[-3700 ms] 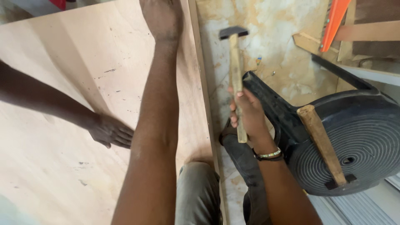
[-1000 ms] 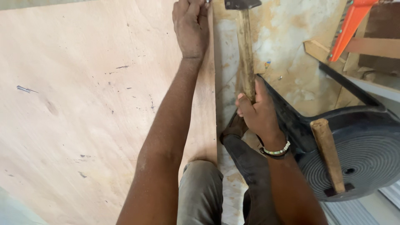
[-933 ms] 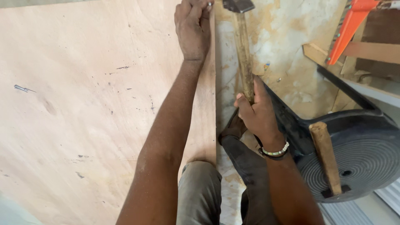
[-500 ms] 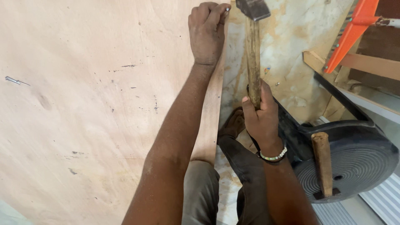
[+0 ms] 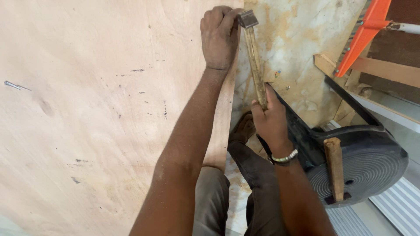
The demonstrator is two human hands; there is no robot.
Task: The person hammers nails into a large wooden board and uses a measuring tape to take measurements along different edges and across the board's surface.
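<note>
Hammer (image 5: 255, 65): worn, pale wooden handle with a dark, square metal head; it stands nearly upright along the right edge of the plywood, head at the top just beside the left hand's fingertips.
Right hand (image 5: 270, 122): fingers wrapped tight around the lower handle; beaded bracelet at the wrist.
Left hand (image 5: 218, 37): fingers curled together, pinched at the board's edge by the hammer head; what they pinch cannot be seen.
Plywood sheet (image 5: 96, 118): large, light brown, speckled with dark marks.
Black chair (image 5: 363, 161): overturned, to the right.
Second hammer (image 5: 336, 168): lying on the chair.
</note>
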